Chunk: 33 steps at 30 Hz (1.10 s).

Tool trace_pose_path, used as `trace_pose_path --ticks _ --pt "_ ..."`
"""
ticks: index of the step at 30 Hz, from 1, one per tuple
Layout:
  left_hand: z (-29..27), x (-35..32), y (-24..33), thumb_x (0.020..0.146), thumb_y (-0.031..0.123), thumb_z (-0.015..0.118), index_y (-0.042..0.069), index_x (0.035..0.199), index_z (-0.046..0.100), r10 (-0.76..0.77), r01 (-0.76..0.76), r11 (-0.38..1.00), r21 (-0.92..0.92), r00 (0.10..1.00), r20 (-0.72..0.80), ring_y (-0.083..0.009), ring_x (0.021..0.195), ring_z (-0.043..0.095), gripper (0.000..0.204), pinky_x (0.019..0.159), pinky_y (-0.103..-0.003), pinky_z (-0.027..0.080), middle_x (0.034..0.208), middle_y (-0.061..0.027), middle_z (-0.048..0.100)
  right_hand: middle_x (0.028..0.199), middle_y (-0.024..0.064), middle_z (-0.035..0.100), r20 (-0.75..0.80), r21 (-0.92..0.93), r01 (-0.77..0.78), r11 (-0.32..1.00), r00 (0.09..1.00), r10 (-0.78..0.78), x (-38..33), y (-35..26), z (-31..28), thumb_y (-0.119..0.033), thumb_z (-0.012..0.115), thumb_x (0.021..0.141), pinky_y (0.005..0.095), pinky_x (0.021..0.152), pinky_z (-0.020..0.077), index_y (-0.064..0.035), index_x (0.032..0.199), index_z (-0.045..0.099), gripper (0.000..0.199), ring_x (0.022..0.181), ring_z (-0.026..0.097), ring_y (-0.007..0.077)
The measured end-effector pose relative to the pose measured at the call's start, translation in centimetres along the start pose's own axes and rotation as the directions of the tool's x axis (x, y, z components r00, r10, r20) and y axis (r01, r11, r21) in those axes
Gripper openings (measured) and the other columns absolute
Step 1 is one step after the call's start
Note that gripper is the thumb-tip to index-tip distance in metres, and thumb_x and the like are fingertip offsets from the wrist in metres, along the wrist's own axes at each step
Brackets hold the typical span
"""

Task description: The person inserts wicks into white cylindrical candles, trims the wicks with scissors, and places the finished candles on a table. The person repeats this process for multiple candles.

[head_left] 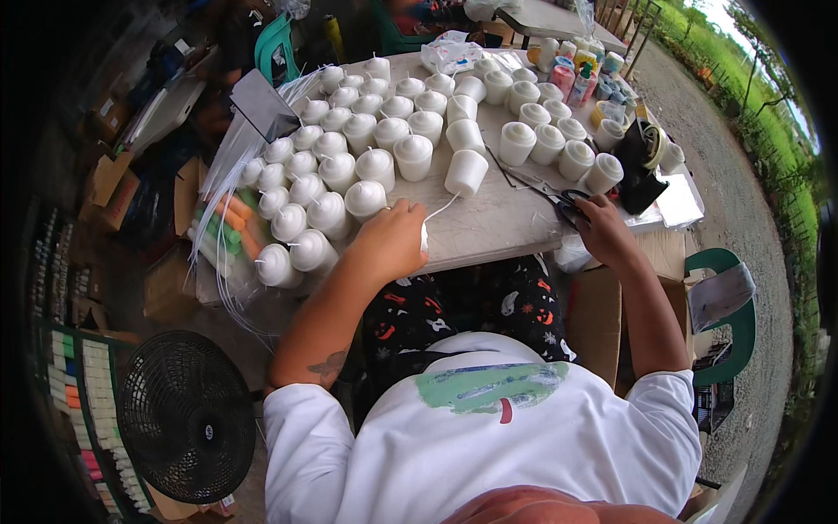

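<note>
Left hand (pixel 393 240) pinches a white wick (pixel 441 210) in closed fingers at the counter (pixel 489 227) edge; right hand (pixel 602 229) grips black scissors (pixel 569 203) beside white candles (pixel 367 170).

I see a pale tabletop (pixel 489 229) carrying rows of white candles (pixel 367 157), black-handled scissors (pixel 569 203), a black tape dispenser (pixel 642 166), and coloured bottles (pixel 576 74) at the far edge.

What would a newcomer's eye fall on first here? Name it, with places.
The crowd of white candles covering the left and middle of the table, most with wicks standing up. Next, the left hand at the table's near edge, pinching a thin white wick, and the right hand on black-handled scissors. A black fan stands at lower left.
</note>
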<state>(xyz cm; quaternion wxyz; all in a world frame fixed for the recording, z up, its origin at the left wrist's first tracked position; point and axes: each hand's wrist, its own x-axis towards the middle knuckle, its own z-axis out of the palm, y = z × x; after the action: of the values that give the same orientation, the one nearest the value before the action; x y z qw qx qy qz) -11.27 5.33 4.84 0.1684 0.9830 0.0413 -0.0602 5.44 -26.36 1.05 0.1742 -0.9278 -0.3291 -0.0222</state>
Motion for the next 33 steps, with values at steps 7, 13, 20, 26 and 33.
trace_pose_path --ticks 7,13,20,26,33 --pt "1.1 0.6 -2.2 0.068 0.017 0.073 0.006 0.113 0.060 0.095 -0.107 0.980 -0.165 0.993 -0.076 -0.0350 0.106 0.055 0.048 0.093 -0.040 0.045 0.114 -0.0171 0.055 0.104 0.0166 0.059 0.106 -0.141 -0.033 0.989 0.993 0.048 2.8 0.3 -1.0 -0.008 0.062 0.074 0.0404 0.089 0.0465 -0.0012 0.107 0.062 0.035 0.104 0.056 0.0349" --pt "0.3 0.6 -1.5 0.067 0.018 0.072 0.005 0.109 0.061 0.024 -0.028 0.954 -0.299 1.000 -0.019 -0.0324 0.102 0.056 0.044 0.090 -0.038 0.045 0.109 -0.0159 0.056 0.083 0.0172 0.062 0.218 -0.231 -0.019 0.973 0.973 0.071 2.9 -0.3 -2.7 -0.014 0.068 0.069 0.0414 0.075 0.0504 0.0030 0.097 0.059 0.034 0.082 0.062 0.0365" --pt "1.0 -0.3 -1.3 0.068 0.023 0.074 0.005 0.110 0.059 -0.002 -0.011 0.932 -0.361 0.999 -0.036 -0.0346 0.107 0.054 0.048 0.093 -0.040 0.044 0.112 -0.0169 0.056 0.079 0.0027 0.055 0.522 0.812 -0.409 0.417 0.828 -0.204 -4.9 -4.0 0.8 -0.047 0.073 0.080 0.0278 0.062 0.0483 -0.0037 0.101 0.051 0.053 0.071 0.057 0.0104" --pt "1.5 -0.6 -1.7 0.068 0.023 0.074 0.002 0.109 0.059 0.008 -0.037 0.930 -0.366 0.997 -0.082 -0.0345 0.106 0.055 0.048 0.093 -0.039 0.044 0.113 -0.0172 0.056 0.084 0.0045 0.057 0.691 0.721 -0.585 0.371 0.650 -0.317 -4.8 -9.2 6.9 -0.056 0.059 0.086 0.0245 0.060 0.0460 -0.0050 0.101 0.051 0.054 0.069 0.059 0.0133" --pt "1.3 -0.7 -1.2 0.068 0.023 0.072 0.003 0.107 0.059 0.047 -0.083 0.940 -0.330 0.992 -0.117 -0.0362 0.101 0.057 0.046 0.090 -0.041 0.046 0.108 -0.0182 0.058 0.075 0.0032 0.053 0.671 0.730 -0.560 0.392 0.697 -0.253 -1.7 -12.6 6.0 -0.060 0.059 0.084 0.0244 0.056 0.0466 -0.0003 0.103 0.055 0.062 0.063 0.054 0.0114"
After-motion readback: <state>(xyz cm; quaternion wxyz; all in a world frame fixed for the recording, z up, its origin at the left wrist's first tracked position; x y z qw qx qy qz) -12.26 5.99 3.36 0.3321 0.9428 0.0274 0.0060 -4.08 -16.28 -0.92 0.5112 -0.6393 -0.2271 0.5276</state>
